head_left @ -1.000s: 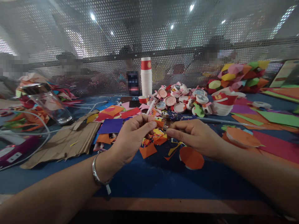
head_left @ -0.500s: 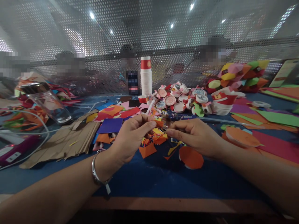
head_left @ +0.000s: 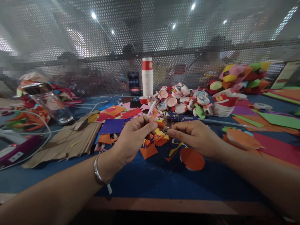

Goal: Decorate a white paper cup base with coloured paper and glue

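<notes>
My left hand (head_left: 132, 139), with a bracelet at the wrist, pinches a small orange paper piece (head_left: 160, 124) between thumb and fingers. Just right of it, my right hand (head_left: 198, 136) is closed in a pinch, thumb against fingertips. Whatever lies in that right pinch is too small to make out. Below both hands is a heap of orange and yellow paper scraps (head_left: 150, 151). An orange paper disc (head_left: 192, 159) rests on the blue table near my right hand.
Behind the hands are a pile of round paper pieces (head_left: 171, 101) and a stack of paper cups (head_left: 147, 78). On the left stand a glass bottle (head_left: 52, 103), cardboard (head_left: 63, 145) and a cable. Coloured paper sheets (head_left: 278, 142) lie right. A perforated metal screen (head_left: 164, 40) rises behind.
Both hands stay almost in place, with the same orange paper piece in my left hand. The whole view has shifted very slightly.
</notes>
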Demonstrator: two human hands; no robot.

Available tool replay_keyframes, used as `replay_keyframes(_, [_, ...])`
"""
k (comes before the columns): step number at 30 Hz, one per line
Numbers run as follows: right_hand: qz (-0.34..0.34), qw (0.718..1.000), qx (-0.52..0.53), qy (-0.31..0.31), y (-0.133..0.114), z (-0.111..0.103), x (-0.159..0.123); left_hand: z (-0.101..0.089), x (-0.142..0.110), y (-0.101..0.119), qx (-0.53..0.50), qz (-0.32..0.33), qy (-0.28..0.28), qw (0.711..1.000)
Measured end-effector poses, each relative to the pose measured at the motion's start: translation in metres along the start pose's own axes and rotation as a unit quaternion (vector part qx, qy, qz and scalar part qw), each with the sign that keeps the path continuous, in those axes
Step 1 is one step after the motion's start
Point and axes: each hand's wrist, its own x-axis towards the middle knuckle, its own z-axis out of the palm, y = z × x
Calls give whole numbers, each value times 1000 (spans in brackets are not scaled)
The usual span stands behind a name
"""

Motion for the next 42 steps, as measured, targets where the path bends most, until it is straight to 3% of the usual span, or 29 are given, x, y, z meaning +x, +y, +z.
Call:
replay_keyframes(9, [32, 998, -39, 38, 5, -8, 2, -7, 8, 0, 5, -17, 8, 1000])
replay_keyframes(14, [26, 994, -81, 67, 8, -15, 2, -6, 5, 4, 97, -16, -75, 992])
replay_keyframes(18, [-16, 978, -176, 113, 16, -22, 3, -2, -1, 4, 220, -42, -178, 958])
replay_keyframes(22, [-51, 961, -237, 132, 20, -24, 3, 1, -2, -1, 309, -43, -228, 922])
replay_keyframes(29, [-72, 953, -272, 114, 19, -23, 2, 5, -5, -3, 441, 24, -198, 875])
replay_keyframes(35, [-77, 943, -302, 114, 20, -27, 3, 1, -5, 4, 495, 36, -179, 849])
replay_keyframes(42, [-75, 939, -320, 97, 18, -27, 3, -17, 0, 13, 507, -3, -247, 826])
